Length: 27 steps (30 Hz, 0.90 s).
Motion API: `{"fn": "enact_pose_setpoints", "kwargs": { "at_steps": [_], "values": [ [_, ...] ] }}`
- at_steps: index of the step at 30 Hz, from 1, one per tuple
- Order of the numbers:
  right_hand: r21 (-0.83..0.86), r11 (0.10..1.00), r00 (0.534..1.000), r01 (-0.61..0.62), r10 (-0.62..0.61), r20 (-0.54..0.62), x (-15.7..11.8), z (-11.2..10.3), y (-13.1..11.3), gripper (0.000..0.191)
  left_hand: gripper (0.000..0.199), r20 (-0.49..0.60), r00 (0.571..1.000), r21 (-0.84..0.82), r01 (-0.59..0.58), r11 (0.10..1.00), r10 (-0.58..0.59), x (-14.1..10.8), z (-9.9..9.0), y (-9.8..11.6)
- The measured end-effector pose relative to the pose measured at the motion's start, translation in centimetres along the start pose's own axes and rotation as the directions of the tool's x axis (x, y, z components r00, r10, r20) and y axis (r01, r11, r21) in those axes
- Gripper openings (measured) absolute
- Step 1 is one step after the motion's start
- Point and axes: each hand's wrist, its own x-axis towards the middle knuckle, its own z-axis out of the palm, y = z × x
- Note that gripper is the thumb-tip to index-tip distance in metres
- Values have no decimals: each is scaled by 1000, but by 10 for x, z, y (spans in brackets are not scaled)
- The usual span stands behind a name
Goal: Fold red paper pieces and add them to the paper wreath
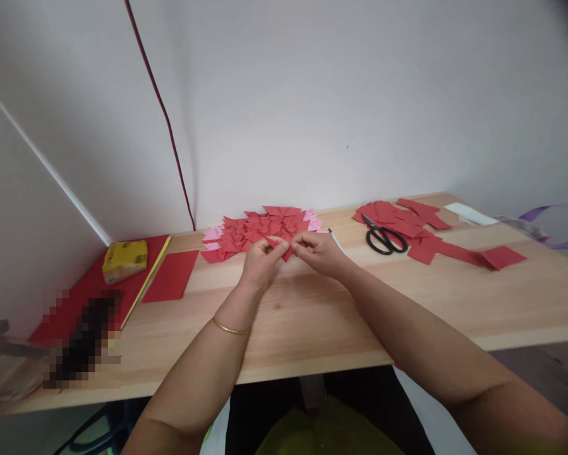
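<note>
My left hand (259,262) and my right hand (318,251) meet over the middle of the wooden table (312,316). Together they pinch a small red paper piece (284,248) between their fingertips. Just behind the hands lies a spread pile of folded red and pink paper pieces (259,230). A gold bangle sits on my left wrist.
Black scissors (385,239) lie on loose red paper sheets (416,221) at the right. A red sheet (170,275) and a yellow packet (125,259) on larger red paper are at the left. White paper (470,213) and purple ribbon (556,224) lie far right. A wall stands behind.
</note>
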Motion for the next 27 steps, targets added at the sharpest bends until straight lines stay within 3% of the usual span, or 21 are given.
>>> {"fn": "enact_pose_setpoints", "kwargs": {
  "at_steps": [11, 20, 24, 27],
  "values": [
    [-93, 995, 998, 29, -25, 51, -1, 2, -6, 9, 19, 72, 997, 127, 11, 992, -21, -2, 3, 10],
    [107, 989, 987, -106, 92, 132, -1, 2, -7, 18, 14, 41, 999, -72, 37, 997, -34, 0, 1, -6],
    [216, 962, 970, -166, 121, 209, -1, 2, -5, 22, 17, 10, 999, -56, 34, 998, -33, 2, -2, -2],
    [208, 960, 972, -185, 148, 183, -1, 3, -5, 18, 17, 38, 999, -24, 31, 999, -31, 3, -3, 2]
  ]
}}
